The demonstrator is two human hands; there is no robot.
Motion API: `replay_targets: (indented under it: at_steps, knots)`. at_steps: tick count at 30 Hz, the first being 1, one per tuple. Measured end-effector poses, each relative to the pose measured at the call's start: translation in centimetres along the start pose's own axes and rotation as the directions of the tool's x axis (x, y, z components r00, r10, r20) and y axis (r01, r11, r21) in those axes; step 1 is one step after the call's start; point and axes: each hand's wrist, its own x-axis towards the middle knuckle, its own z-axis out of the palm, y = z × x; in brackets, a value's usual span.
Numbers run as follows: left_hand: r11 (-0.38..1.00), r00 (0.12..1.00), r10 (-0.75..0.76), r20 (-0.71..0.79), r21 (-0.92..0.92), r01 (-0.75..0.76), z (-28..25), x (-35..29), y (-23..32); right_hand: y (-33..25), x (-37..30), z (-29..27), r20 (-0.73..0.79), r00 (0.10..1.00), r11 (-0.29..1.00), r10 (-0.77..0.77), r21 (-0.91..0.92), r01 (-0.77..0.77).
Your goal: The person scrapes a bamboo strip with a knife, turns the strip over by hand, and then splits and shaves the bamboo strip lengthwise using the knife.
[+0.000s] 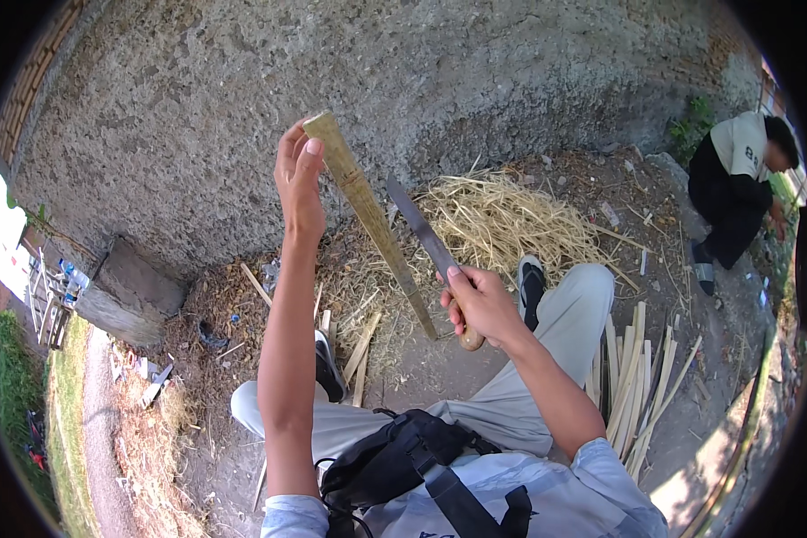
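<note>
I note left grip pinching bamboo slat near its top; the slat slants down rightward; right grip, wrapped round knife, lies nearer its lower end.

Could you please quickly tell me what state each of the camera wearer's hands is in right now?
Left hand: closed on the upper end of a bamboo strip.
Right hand: closed, holding a knife by its handle.

Room to pass lies left of centre, between left forearm and bamboo strip; the knife blocks the middle, a shavings heap right of it
</note>
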Motion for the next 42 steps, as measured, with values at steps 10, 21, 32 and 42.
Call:
replay_targets:
  at_steps: [10,21,32,42]
  knots:
    - [0.958,0.982,-0.182,0.044,-0.219,0.188,5.9,2.2,3.8,-6.8,1.2,2.4,0.019,0.976,0.970,-0.217,-0.105,0.217]
    - [0.996,0.950,0.033,-0.310,-0.074,-0.059,8.0,1.1,3.1,-9.2,2.0,4.9,0.002,0.977,0.974,-0.213,-0.083,0.213]
    - [0.995,0.965,0.025,-0.260,-0.087,-0.049,8.9,0.5,3.1,-11.5,2.4,4.2,-0.056,0.942,0.863,-0.330,-0.421,0.277]
    - [0.997,0.951,0.059,-0.302,-0.020,-0.068,9.8,1.5,2.6,-9.5,4.4,3.7,-0.063,0.889,0.781,-0.453,-0.509,0.362]
